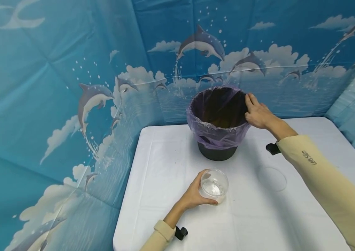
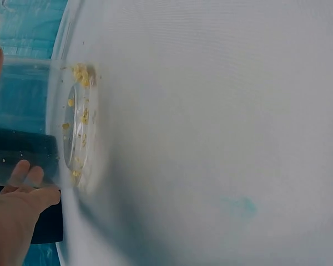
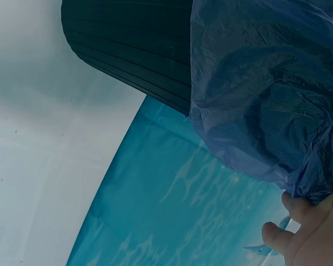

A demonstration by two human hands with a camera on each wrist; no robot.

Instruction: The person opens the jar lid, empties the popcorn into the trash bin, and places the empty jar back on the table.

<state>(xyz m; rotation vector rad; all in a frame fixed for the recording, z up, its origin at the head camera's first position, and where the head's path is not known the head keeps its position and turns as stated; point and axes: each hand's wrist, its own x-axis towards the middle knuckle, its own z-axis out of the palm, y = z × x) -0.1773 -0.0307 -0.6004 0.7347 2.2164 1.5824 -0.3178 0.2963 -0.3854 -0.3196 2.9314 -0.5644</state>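
A clear round plastic tub [image 1: 215, 183] stands on the table near the front middle. My left hand [image 1: 192, 194] grips it from the left, thumb on the near side and fingers around the far side. Yellow crumbs [image 2: 81, 75] cling around its base in the left wrist view. Behind the tub is a dark trash bin [image 1: 217, 154], with a thin purple bag [image 1: 216, 136] lining it and folded over its rim. My right hand [image 1: 258, 114] holds the bin's right rim, pinching the bag there; in the right wrist view its fingertips meet the bag's edge.
Both things are on a white table [image 1: 161, 157], with small specks on its surface. A thin clear round outline [image 1: 272, 179], perhaps a lid, lies to the right. A blue dolphin-print curtain [image 1: 108, 167] hangs around the table's left, back and right sides.
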